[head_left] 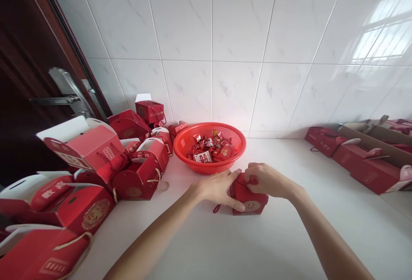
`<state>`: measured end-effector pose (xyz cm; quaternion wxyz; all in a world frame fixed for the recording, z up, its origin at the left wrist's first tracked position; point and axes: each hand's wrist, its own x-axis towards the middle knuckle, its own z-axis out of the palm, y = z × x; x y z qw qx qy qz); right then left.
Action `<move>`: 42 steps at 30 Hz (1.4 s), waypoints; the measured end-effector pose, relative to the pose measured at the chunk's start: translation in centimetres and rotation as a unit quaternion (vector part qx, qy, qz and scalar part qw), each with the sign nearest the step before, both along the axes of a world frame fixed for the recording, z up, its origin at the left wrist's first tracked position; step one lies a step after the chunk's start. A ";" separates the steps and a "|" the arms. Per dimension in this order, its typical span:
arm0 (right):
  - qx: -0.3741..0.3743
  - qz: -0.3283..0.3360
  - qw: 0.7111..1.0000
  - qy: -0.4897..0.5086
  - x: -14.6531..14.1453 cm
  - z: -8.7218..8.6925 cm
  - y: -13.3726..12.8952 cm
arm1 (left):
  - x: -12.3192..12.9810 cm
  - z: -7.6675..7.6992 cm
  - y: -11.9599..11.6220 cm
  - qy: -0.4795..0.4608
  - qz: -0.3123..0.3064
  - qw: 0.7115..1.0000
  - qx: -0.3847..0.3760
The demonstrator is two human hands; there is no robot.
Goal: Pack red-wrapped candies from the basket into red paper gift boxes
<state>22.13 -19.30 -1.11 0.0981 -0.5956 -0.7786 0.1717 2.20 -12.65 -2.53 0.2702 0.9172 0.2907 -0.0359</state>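
From my seat I see the box on the bench, right between both sets of fingers. My left hand spans its left side, thumb against the front face and fingers toward the back – a brace, I think, to stop light card sliding. My right hand has its fingers drawn in narrow on the box's top – flap or cord in the pinch, I cannot tell. A red loop lies just on the near side of my left fingers. Beyond them the basket holds sweets, probably central so either hand can reach. Open boxes crowd left of my fingers; other boxes stand well right, perhaps leaving working room.
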 end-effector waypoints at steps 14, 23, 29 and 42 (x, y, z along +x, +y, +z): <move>0.050 -0.026 0.997 0.048 0.5 -1.0 -1.4 | 0.2 1.3 -1.0 0.020 0.027 0.999 -0.007; 0.079 -0.034 0.993 0.083 0.9 -2.0 -1.5 | 0.0 0.7 -0.6 -0.016 -0.010 1.000 -0.011; 0.091 -0.023 0.990 0.106 1.3 -2.4 -1.3 | -0.1 0.3 -0.3 -0.046 -0.027 0.998 -0.040; 0.095 -0.030 0.989 0.108 0.9 -2.3 -1.4 | 0.0 0.4 -0.4 -0.021 0.007 0.999 -0.040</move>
